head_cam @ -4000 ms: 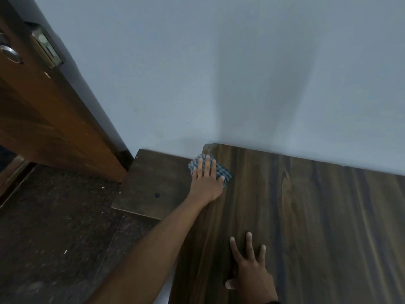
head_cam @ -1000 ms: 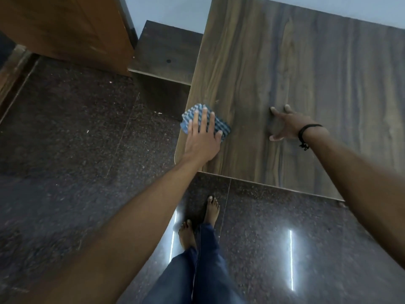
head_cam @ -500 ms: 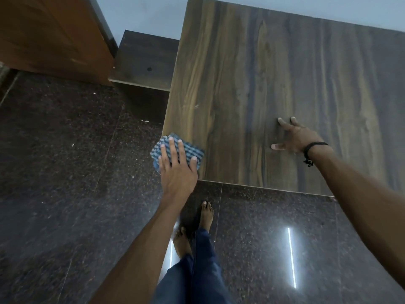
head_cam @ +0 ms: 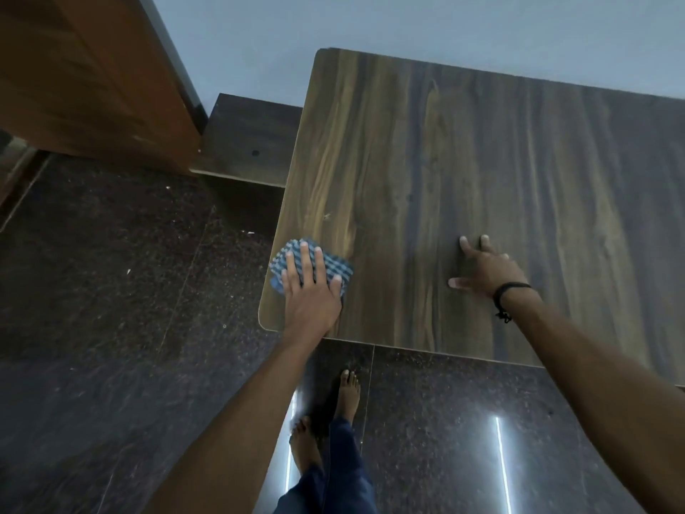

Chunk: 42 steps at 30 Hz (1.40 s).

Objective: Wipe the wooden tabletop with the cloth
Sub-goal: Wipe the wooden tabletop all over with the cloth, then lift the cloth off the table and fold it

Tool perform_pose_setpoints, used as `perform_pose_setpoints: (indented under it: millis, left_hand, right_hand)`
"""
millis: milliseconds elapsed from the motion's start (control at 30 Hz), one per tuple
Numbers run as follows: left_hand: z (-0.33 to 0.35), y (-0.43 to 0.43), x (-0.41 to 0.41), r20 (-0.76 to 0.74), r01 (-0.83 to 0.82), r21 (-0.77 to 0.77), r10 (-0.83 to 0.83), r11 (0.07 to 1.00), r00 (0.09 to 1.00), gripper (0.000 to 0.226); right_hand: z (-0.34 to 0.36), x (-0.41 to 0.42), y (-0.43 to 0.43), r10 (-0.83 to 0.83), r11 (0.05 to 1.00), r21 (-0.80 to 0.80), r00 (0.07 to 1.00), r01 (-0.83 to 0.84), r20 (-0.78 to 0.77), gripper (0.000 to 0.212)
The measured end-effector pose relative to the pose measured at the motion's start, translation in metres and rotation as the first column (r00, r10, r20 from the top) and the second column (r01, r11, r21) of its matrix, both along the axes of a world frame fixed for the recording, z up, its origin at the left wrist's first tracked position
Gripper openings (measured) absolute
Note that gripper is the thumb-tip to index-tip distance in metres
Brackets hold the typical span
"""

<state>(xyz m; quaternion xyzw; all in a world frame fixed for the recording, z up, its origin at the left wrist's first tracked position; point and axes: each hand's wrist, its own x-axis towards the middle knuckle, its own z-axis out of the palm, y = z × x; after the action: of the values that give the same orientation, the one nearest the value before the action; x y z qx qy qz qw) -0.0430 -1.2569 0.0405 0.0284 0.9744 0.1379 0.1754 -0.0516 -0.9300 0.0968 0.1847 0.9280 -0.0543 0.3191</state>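
The wooden tabletop (head_cam: 482,161) is dark brown with streaky grain and rounded corners. A blue-and-white checked cloth (head_cam: 335,265) lies folded on it near the front left corner, partly over the left edge. My left hand (head_cam: 309,291) presses flat on the cloth with straight, spread fingers. My right hand (head_cam: 482,268) rests on the bare wood in the middle front, fingers spread, a black band on the wrist.
A lower dark shelf (head_cam: 248,139) adjoins the table's left side at the back. A brown wooden door (head_cam: 92,76) stands at the far left. A pale wall (head_cam: 407,24) runs behind. My bare feet (head_cam: 348,395) stand on the glossy dark stone floor (head_cam: 111,309).
My left hand slid the cloth from the far left corner down the left edge to the front corner, then slightly back up onto the wood. My right hand stayed planted.
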Motion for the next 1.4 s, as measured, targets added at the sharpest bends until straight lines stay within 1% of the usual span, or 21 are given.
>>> perform_pose_setpoints:
  millis: [67, 133, 167, 200, 267, 333, 400, 433, 500, 567, 633, 700, 800, 833, 900, 933, 1000, 1100, 1200, 1267, 1400]
  left_hand:
    - [0.008, 0.009, -0.017, 0.043, 0.001, -0.007, 0.0, 1.0, 0.999, 0.068]
    - [0.016, 0.008, -0.026, 0.104, 0.033, 0.02, -0.035, 0.999, 0.994, 0.066]
    - [0.02, 0.005, -0.029, 0.134, 0.039, 0.06, -0.047, 0.997, 0.99, 0.064]
    - [0.023, 0.0, -0.033, 0.157, 0.029, 0.122, -0.048, 0.992, 0.986, 0.061]
    - [0.036, -0.01, -0.039, 0.172, -0.061, 0.284, 0.012, 0.957, 0.985, 0.056]
    - [0.053, -0.021, -0.044, 0.163, -0.196, 0.394, 0.142, 0.898, 0.976, 0.051]
    - [0.07, -0.034, -0.048, 0.135, -0.277, 0.42, 0.242, 0.864, 0.961, 0.051]
    - [0.075, -0.042, -0.051, 0.109, -0.281, 0.434, 0.26, 0.856, 0.959, 0.052]
    - [0.08, -0.055, -0.058, 0.073, -0.265, 0.461, 0.262, 0.847, 0.962, 0.056]
    - [0.083, -0.064, -0.064, 0.065, -0.244, 0.43, 0.24, 0.869, 0.969, 0.061]
    - [0.084, -0.066, -0.071, 0.086, -0.182, 0.389, 0.161, 0.903, 0.983, 0.066]
    - [0.087, -0.06, -0.079, 0.095, -0.032, 0.376, -0.005, 0.926, 0.995, 0.072]
    - [0.095, -0.041, -0.097, 0.086, 0.168, 0.379, -0.215, 0.91, 0.973, 0.076]
    - [0.099, -0.034, -0.104, 0.086, 0.218, 0.367, -0.266, 0.904, 0.96, 0.072]
    - [0.106, -0.019, -0.115, 0.083, 0.317, 0.328, -0.361, 0.89, 0.929, 0.053]
    - [0.11, -0.012, -0.12, 0.075, 0.334, 0.321, -0.376, 0.886, 0.924, 0.041]
    - [0.117, -0.001, -0.127, 0.041, 0.299, 0.324, -0.33, 0.898, 0.943, 0.023]
    - [0.137, 0.012, -0.135, -0.007, 0.251, 0.346, -0.265, 0.904, 0.964, 0.01]
    - [0.173, 0.021, -0.145, -0.056, 0.26, 0.385, -0.258, 0.886, 0.964, 0.013]
    - [0.2, 0.025, -0.154, -0.082, 0.256, 0.468, -0.247, 0.846, 0.966, 0.017]
    - [0.265, 0.038, -0.164, -0.142, 0.251, 0.692, -0.214, 0.676, 0.967, 0.03]
  right_hand:
    - [0.008, 0.006, -0.011, -0.003, 0.999, 0.039, 0.998, 0.006, -0.058, 0.091]
    - [0.016, 0.011, -0.04, 0.076, 0.997, 0.031, 0.978, -0.071, -0.195, 0.057]
    - [0.017, 0.012, -0.061, 0.107, 0.993, -0.019, 0.961, -0.116, -0.254, 0.044]
    - [0.018, 0.012, -0.084, 0.111, 0.983, -0.108, 0.949, -0.148, -0.295, 0.041]
    - [0.014, 0.008, -0.134, 0.079, 0.94, -0.293, 0.948, -0.174, -0.308, 0.051]
    - [0.009, 0.0, -0.177, 0.045, 0.918, -0.36, 0.947, -0.165, -0.318, 0.056]
    - [0.004, -0.007, -0.207, -0.023, 0.919, -0.378, 0.944, -0.109, -0.328, 0.049]
    - [0.001, -0.01, -0.216, -0.067, 0.92, -0.386, 0.94, -0.072, -0.334, 0.044]
    - [-0.005, -0.016, -0.223, -0.151, 0.913, -0.408, 0.926, -0.004, -0.345, 0.032]
    - [-0.008, -0.022, -0.222, -0.261, 0.874, -0.481, 0.902, 0.068, -0.345, 0.017]
    - [-0.005, -0.028, -0.216, -0.381, 0.794, -0.591, 0.874, 0.142, -0.301, 0.02]
    - [0.001, -0.033, -0.205, -0.43, 0.74, -0.656, 0.856, 0.152, -0.287, 0.023]
    - [0.019, -0.043, -0.185, -0.379, 0.725, -0.687, 0.855, 0.037, -0.354, 0.028]
    - [0.027, -0.048, -0.18, -0.348, 0.728, -0.685, 0.854, -0.013, -0.386, 0.032]
    - [0.043, -0.058, -0.169, -0.29, 0.733, -0.673, 0.849, -0.1, -0.442, 0.037]
    - [0.052, -0.063, -0.165, -0.269, 0.737, -0.663, 0.845, -0.128, -0.462, 0.039]
    - [0.068, -0.073, -0.155, -0.252, 0.755, -0.639, 0.834, -0.148, -0.49, 0.04]
    - [0.089, -0.081, -0.138, -0.263, 0.791, -0.597, 0.806, -0.134, -0.53, 0.035]
    - [0.119, -0.081, -0.122, -0.309, 0.798, -0.587, 0.743, -0.137, -0.594, 0.029]
    - [0.145, -0.076, -0.11, -0.333, 0.784, -0.6, 0.708, -0.16, -0.623, 0.024]
    - [0.21, -0.063, -0.089, -0.39, 0.763, -0.61, 0.598, -0.216, -0.7, 0.024]
